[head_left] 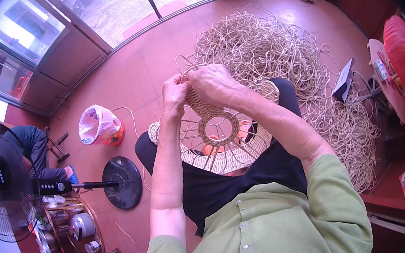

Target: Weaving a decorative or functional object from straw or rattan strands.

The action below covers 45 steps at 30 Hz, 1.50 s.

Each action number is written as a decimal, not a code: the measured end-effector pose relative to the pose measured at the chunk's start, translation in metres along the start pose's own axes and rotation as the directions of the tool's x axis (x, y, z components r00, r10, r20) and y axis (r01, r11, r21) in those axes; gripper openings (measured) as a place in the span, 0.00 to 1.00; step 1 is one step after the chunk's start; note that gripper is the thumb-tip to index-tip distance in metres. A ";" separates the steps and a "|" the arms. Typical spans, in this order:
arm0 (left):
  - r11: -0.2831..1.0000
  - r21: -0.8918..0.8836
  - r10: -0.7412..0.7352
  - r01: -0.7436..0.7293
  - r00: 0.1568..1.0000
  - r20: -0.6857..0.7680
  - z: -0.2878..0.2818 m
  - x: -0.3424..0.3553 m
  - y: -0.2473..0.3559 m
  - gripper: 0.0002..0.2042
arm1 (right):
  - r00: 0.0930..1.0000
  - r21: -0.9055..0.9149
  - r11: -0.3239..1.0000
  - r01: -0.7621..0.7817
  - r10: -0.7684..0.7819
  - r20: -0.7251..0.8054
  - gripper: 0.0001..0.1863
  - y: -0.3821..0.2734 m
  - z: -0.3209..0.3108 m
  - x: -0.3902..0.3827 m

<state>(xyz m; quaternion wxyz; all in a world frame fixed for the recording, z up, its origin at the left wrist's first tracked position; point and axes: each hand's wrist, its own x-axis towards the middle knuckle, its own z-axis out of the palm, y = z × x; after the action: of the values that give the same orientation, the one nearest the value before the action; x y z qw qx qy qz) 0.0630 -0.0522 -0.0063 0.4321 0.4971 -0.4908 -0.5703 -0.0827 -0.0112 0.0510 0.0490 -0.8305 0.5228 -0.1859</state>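
Observation:
A round wicker piece (255, 151) rests across my lap, with a woven outer band, thin spokes and a small woven ring (217, 115) at its centre. Between ring and far rim, a tightly woven section (205, 105) fills some of the spokes. At the far end of that section my left hand (175, 95) is closed, fingertips pinching the straw-coloured cord (181, 64). Right beside it, my right hand (214, 83) bends over the same spot, its fingers closed on the cord. Loops of cord stick up past the fingertips, which are partly hidden.
A big tangled heap of cord (258, 44) spreads over the floor ahead and right. To my left are a lined bin (100, 125), a standing fan (1, 174) and a seated person's leg (35, 147). A red chair (402, 69) stands at right.

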 end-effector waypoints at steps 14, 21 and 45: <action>0.997 -0.013 -0.076 0.079 0.989 0.128 -0.007 -0.009 0.015 0.05 | 0.996 0.019 0.996 -0.082 0.082 0.019 0.10 -0.005 0.001 -0.007; 0.967 -0.253 0.031 -0.026 0.999 0.017 0.002 -0.041 0.007 0.10 | 0.994 0.122 0.993 0.001 0.013 -0.110 0.07 0.008 0.004 -0.010; 0.311 0.862 0.866 -0.401 0.492 -0.084 0.055 -0.036 -0.005 0.03 | 0.835 0.894 0.018 0.447 0.349 -0.425 0.18 0.097 -0.082 -0.017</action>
<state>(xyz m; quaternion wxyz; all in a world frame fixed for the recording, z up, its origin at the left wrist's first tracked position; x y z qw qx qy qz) 0.0135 -0.0095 -0.0050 0.4995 0.5116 -0.6933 0.0903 -0.2015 -0.0302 0.0958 0.4574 -0.4756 0.1949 -0.7256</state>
